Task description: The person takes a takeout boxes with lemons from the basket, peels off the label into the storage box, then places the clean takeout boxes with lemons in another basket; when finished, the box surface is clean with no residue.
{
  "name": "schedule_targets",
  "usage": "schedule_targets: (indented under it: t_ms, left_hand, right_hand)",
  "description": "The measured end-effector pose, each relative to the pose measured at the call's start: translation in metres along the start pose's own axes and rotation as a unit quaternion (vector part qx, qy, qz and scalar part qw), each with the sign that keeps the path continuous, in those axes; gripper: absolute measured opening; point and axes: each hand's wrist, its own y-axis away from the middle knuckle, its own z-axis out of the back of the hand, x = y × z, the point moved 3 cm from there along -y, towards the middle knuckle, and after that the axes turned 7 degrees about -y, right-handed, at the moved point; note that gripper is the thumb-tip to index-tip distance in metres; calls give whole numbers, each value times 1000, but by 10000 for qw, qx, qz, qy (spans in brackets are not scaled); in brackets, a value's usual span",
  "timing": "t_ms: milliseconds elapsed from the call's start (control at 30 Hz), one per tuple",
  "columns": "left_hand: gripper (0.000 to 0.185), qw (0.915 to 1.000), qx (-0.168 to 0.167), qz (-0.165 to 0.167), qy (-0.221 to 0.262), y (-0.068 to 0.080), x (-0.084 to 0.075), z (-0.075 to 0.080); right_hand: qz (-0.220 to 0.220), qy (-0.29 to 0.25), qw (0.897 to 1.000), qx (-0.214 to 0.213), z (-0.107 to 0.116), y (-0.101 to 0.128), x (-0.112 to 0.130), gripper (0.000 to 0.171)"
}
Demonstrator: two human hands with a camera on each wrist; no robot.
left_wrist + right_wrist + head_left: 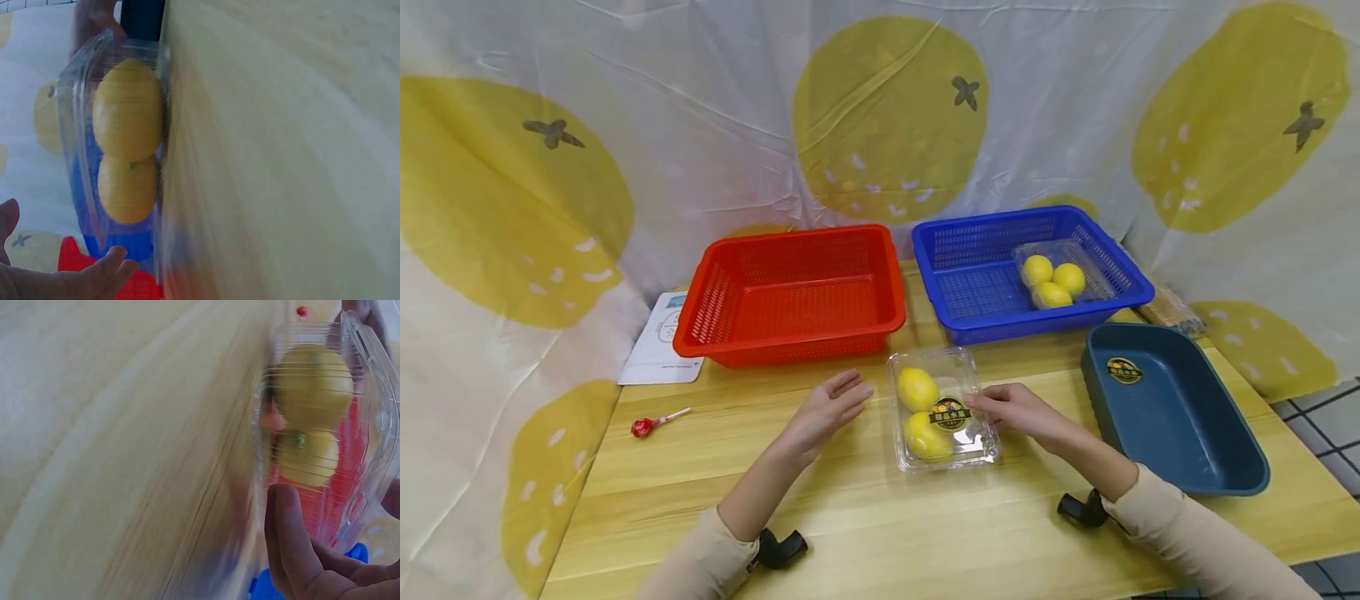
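A clear plastic clamshell box [936, 358] lies closed on the table in front of me, with two lemons [918, 389] inside along its left part. On its lid is a black and gold fruit label [950, 413]. My right hand [1018, 410] holds the box by its right side, thumb over the lid by the label and fingers [289, 519] along the side wall. To the left of the box, my left hand [829, 410] hovers apart from it, its fingers extended and nothing in them. The left wrist view shows the lemons [128, 112] through the box's side.
Behind stand a red basket [805, 350] and a blue basket [1000, 329] holding another clear box with three lemons [1051, 294]. A dark teal tub [1180, 408] is at right. A red lollipop [642, 427] and a white printed card [658, 354] lie at left.
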Motion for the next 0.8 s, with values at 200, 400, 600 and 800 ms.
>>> schedule_targets:
  t_ms: [200, 400, 600, 800]
  left_hand:
    - [80, 9999, -10, 86, -121, -25, 16, -26]
    - [77, 9992, 298, -261, 81, -29, 27, -39]
    - [74, 9985, 411, -360, 68, -31, 35, -43]
    - [74, 9986, 377, -371, 20, -32, 34, -43]
  right_hand:
    - [53, -101, 9999, -17, 0, -1, 2, 58]
    - [-20, -135, 9999, -83, -1, -4, 0, 57]
    - [-90, -86, 9998, -144, 0, -5, -2, 58]
    - [7, 75, 9996, -256, 2, -5, 2, 65]
